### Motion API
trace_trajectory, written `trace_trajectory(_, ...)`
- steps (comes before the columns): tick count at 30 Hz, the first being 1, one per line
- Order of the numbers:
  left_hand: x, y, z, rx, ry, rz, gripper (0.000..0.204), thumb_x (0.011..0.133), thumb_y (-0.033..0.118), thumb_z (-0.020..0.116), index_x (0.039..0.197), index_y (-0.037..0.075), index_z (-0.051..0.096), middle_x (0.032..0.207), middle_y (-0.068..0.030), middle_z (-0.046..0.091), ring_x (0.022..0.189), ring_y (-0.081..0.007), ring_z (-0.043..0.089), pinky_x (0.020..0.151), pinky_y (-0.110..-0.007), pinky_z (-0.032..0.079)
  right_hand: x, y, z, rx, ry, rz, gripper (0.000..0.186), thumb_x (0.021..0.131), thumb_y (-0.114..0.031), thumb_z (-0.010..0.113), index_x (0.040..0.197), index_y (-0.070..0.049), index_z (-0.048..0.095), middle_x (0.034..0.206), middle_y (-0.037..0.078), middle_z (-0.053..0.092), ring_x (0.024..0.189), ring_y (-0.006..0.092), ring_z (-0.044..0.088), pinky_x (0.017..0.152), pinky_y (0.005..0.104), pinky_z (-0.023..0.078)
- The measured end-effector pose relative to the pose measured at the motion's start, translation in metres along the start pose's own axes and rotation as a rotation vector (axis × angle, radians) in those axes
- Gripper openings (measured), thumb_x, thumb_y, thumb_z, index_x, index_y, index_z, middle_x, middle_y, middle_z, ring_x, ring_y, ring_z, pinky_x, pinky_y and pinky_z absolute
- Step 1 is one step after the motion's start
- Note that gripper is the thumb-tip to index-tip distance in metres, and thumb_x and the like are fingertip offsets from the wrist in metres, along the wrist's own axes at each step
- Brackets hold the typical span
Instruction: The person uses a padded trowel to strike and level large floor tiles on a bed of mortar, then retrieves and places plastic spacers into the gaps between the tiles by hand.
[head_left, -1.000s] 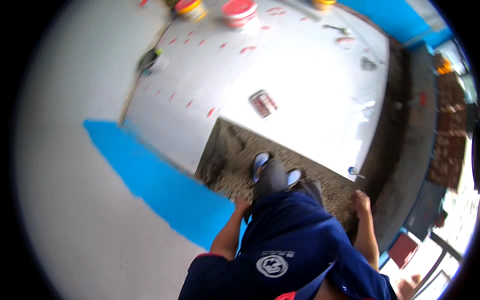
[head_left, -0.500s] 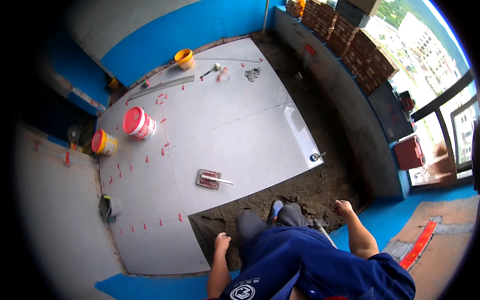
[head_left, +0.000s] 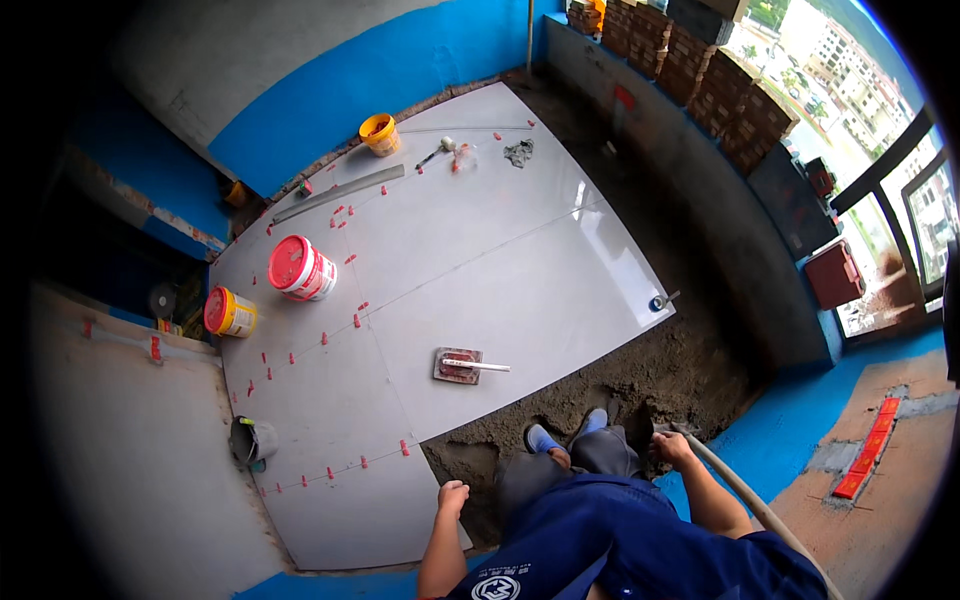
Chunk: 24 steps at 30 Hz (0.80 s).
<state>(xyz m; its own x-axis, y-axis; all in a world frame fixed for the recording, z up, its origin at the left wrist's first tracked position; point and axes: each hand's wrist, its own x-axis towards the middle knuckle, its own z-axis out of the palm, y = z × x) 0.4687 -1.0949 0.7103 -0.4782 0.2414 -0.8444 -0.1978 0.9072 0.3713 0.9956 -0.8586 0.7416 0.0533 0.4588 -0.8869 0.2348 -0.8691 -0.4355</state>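
My left hand (head_left: 453, 497) hangs beside my left leg above the mortar bed, its fingers curled and nothing visible in them. On the other side, my right hand (head_left: 674, 449) is also curled, close to the upper end of a long wooden tool handle (head_left: 752, 502). The handle runs outside my right forearm; no grip on it shows, and the tool's working end cannot be made out. My feet stand in grey, rough mortar (head_left: 610, 385) along the edge of large pale tiles (head_left: 480, 270). A rectangular float (head_left: 458, 367) with a white handle lies on the tiles ahead of me.
A red-lidded bucket (head_left: 302, 268), a yellow bucket (head_left: 230, 312) and a grey bucket (head_left: 253, 440) stand or lie at left. Farther off are an open yellow bucket (head_left: 380, 136), a mallet (head_left: 437, 152) and a straightedge (head_left: 340, 193). A round suction cup (head_left: 657, 303) sits at the tile corner. Bricks (head_left: 690, 65) line the right ledge.
The float and tiles have shifted rightward in view as my body moved. My right hand is lower and closer to my leg; more of the wooden handle shows. Both hands stay curled.
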Motion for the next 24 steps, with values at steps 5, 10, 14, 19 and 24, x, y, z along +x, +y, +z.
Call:
trace_trajectory(5,-0.001,-0.011,-0.018,-0.118,-0.008,0.013,0.038,0.087,0.014,0.07,0.12,-0.001,0.063,0.098,-0.0101,0.07,0.08,-0.0201,0.068,0.067,-0.031,0.051,0.0,0.006,-0.006,0.015,0.086,0.087,0.034,0.097,-0.027,0.061,0.115,0.001,0.061,0.101,0.016,0.069,0.08,0.0289,0.071,0.063,0.039,0.057)
trace_trajectory(10,-0.002,-0.015,-0.008,-0.124,-0.068,0.021,0.039,0.087,0.016,0.07,0.122,0.0,0.063,0.096,-0.01,0.07,0.078,-0.0184,0.069,0.058,-0.029,0.046,-0.001,-0.031,-0.017,-0.062,0.122,-0.077,0.027,0.099,-0.028,0.059,0.105,-0.002,0.063,0.092,0.01,0.068,0.071,0.0224,0.067,0.057,0.0355,0.053)
trace_trajectory(14,-0.007,-0.01,0.0,-0.155,-0.124,-0.026,0.045,0.083,0.006,0.068,0.126,-0.004,0.059,0.102,-0.0132,0.069,0.071,-0.0201,0.068,0.055,-0.028,0.048,-0.001,-0.057,-0.013,-0.021,0.114,-0.172,0.028,0.097,-0.028,0.06,0.101,0.0,0.063,0.086,0.009,0.066,0.069,0.0209,0.066,0.056,0.0331,0.05)
trace_trajectory(19,-0.006,0.01,-0.001,-0.179,-0.092,0.006,0.055,0.075,-0.01,0.06,0.129,-0.005,0.057,0.102,-0.0134,0.069,0.067,-0.0208,0.065,0.054,-0.031,0.05,0.012,-0.056,0.006,-0.055,0.068,-0.098,0.029,0.097,-0.029,0.061,0.103,-0.001,0.064,0.087,0.01,0.066,0.069,0.0217,0.066,0.056,0.0336,0.052)
trace_trajectory(24,0.001,0.004,-0.008,-0.235,0.008,0.018,0.063,0.071,-0.015,0.056,0.133,-0.004,0.056,0.116,-0.0179,0.066,0.08,-0.0244,0.066,0.055,-0.032,0.049,0.039,-0.056,0.021,-0.245,-0.011,0.022,0.029,0.097,-0.029,0.062,0.102,0.0,0.065,0.088,0.01,0.068,0.069,0.0211,0.066,0.057,0.0327,0.052)
